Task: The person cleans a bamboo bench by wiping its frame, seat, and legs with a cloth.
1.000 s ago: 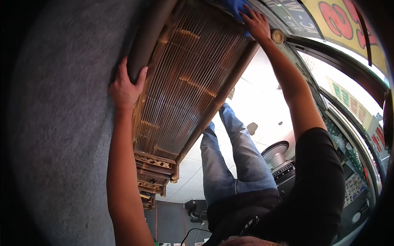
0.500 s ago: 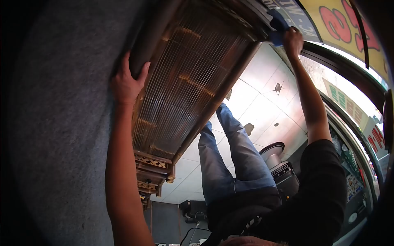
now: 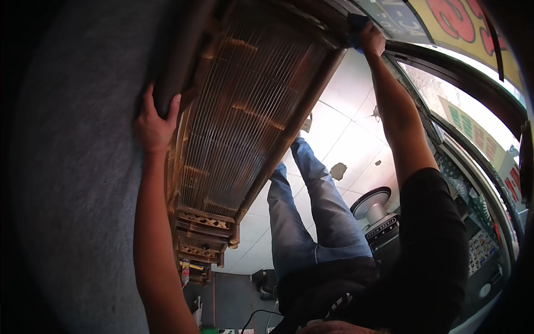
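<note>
A dark brown bamboo bench point(image 3: 245, 111) with a slatted seat runs slantwise before me. My left hand point(image 3: 154, 127) grips its thick outer rail point(image 3: 181, 61), thumb on one side and fingers on the other. At the bench's far right corner, my right hand point(image 3: 371, 40) is closed on a blue cloth point(image 3: 357, 25). The cloth is bunched and touches the frame there; part of it lies hidden behind the fingers.
A black stool or stand with a round silver top point(image 3: 372, 206) is beside my legs. White floor tiles point(image 3: 339, 117) show damaged patches. Windows with signs point(image 3: 453, 16) line the right side. A grey surface point(image 3: 72, 167) fills the left. Bamboo drawers point(image 3: 206, 222) adjoin the bench.
My right hand has moved left with the blue cloth, closer in over the bench corner. The left hand shows slightly lower and farther left, as the whole view has shifted a little.
</note>
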